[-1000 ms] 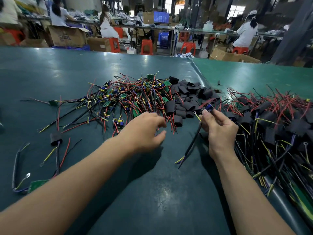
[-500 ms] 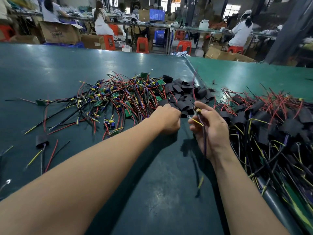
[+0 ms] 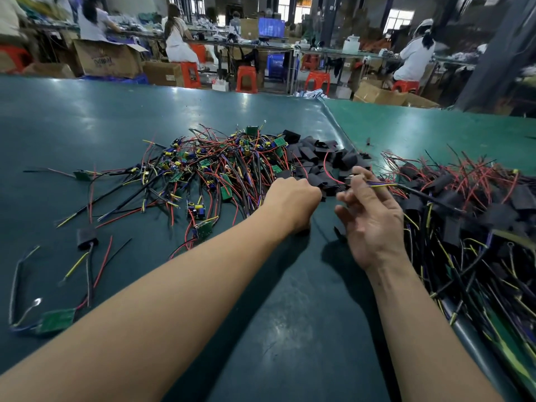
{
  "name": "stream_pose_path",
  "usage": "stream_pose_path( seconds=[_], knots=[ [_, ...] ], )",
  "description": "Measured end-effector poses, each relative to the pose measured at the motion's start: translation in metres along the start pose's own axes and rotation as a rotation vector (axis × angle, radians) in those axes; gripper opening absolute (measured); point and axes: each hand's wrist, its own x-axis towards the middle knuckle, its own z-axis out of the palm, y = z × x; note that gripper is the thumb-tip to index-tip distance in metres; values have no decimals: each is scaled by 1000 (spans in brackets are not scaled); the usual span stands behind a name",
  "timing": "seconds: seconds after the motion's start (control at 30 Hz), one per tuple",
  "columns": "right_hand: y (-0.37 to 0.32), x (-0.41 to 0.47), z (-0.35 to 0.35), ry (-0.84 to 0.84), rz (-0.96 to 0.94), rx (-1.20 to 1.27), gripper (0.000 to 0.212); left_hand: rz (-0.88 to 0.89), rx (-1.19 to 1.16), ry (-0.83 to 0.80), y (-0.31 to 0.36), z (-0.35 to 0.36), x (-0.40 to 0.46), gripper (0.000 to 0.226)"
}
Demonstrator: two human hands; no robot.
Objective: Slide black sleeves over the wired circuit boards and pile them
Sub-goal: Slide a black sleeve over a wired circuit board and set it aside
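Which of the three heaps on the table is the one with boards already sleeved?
The heap on the right: its boards wear black sleeves. The middle heap is loose sleeves; the left heap shows bare green boards.

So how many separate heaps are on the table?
3: bare wired boards centre-left, empty black sleeves beyond the left hand, sleeved boards at right. Strays lie apart at left.

Single head-worn view, wide-angle, edges bowed. Looks forward and down from above the near edge of the table (image 3: 87, 117). Close in: both forearms enter from the bottom of frame and the table fills the lower three-quarters. Beyond the table's far edge the upper strip takes in the workshop. No second view to overlap.
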Motion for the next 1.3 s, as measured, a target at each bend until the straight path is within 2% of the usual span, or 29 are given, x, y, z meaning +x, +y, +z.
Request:
stream_pose_path(
  seconds=[0.03, 0.1, 0.17, 0.27, 0.33, 0.37, 0.43, 0.53, 0.63, 0.8, 0.93, 1.13, 1.3],
  knots=[
    [-1, 1, -2, 22, -7, -11, 11, -21, -21, 27, 0, -1, -1, 12],
    [0, 3, -6, 71, -13, 5, 12, -90, -114, 108, 0, -1, -5, 11],
    [1, 5, -5, 127, -40, 3, 11, -203, -287, 217, -8, -2, -12, 24],
    [5, 5, -5, 185, -131, -143, 20, -315, -602, 402, -30, -6, -35, 26],
    [10, 4, -4, 145, -164, -270, 9, -316, -725, 475, -46, -4, -57, 24],
    [12, 3, -3, 109, -152, -299, 2, -305, -742, 475, -54, -1, -67, 26],
    [18, 1, 0, 40, -78, -295, 12, -296, -727, 431, -65, 9, -85, 29],
    [23, -3, 5, -49, -14, -341, 14, -312, -771, 442, -74, 25, -107, 30],
    [27, -5, 3, -46, -119, -448, 4, -295, -826, 467, -76, 36, -123, 34],
    [31, -5, -2, -57, -212, -637, 22, -256, -827, 536, -79, 35, -130, 43],
    [35, -6, -3, -42, -261, -776, 22, -272, -831, 506, -78, 37, -133, 48],
    [34, -7, 1, -23, -283, -737, 20, -245, -833, 542, -77, 34, -132, 48],
    [35, -9, 2, 2, -353, -894, 11, -241, -808, 576, -77, 34, -131, 47]
  ],
)
